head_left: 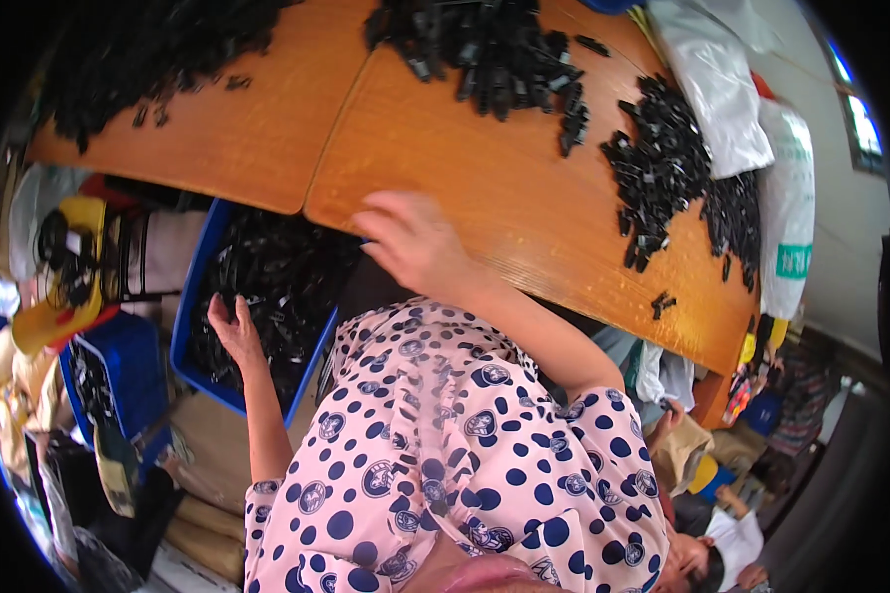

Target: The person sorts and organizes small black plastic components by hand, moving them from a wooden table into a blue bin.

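Observation:
My left hand [235, 334] is over the near part of a blue plastic bin [190, 296], its fingers apart and nothing visible in them. Small black plastic clip-like pieces [267, 267] fill the bin, which stands below the table's front edge. Above that edge is my right hand [412, 245], slightly blurred, with loosely bent, spread fingers and no piece visible in it. On the brown wooden table [445, 178], more black pieces lie in a heap [494, 59] at the back and another heap [658, 158] on the right.
A large dark pile [138, 59] covers the table's far left. White plastic sacks [712, 89] lean at its right end. Another blue bin [119, 371] and a yellow chair [79, 237] stand at left. Other people [737, 534] are at lower right.

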Motion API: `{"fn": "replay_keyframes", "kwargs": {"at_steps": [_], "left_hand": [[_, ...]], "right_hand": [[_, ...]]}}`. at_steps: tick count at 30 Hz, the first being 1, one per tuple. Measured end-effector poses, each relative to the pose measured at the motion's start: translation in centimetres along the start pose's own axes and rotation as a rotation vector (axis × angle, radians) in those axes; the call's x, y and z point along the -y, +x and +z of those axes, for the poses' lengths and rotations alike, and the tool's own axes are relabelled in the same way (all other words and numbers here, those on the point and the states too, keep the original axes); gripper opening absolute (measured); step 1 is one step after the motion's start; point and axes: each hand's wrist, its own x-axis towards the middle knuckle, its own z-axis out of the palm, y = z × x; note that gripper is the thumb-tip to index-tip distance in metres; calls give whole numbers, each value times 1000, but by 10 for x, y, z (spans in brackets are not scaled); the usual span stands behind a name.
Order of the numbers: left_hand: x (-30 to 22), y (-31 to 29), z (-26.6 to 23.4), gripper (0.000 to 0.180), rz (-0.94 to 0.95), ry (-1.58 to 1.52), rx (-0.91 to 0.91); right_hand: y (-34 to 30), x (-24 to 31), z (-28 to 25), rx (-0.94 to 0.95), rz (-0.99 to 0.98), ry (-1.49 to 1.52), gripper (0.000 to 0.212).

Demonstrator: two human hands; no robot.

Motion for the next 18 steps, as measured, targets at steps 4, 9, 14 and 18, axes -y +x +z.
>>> {"fn": "replay_keyframes", "kwargs": {"at_steps": [4,9,14,18], "left_hand": [[-181,-17,87,36,472,30,259],[-312,-53,224,37,975,-123,836],[-342,-81,379,51,1220,-33,872],[-343,-87,428,51,1337,288,787]], "right_hand": [[-64,-28,-69,-213,340,-251,30],[-133,-45,-127,-444,578,-650,29],[-182,-47,-149,-533,785,-832,31],[-189,-48,-160,-597,786,-816,32]]}}
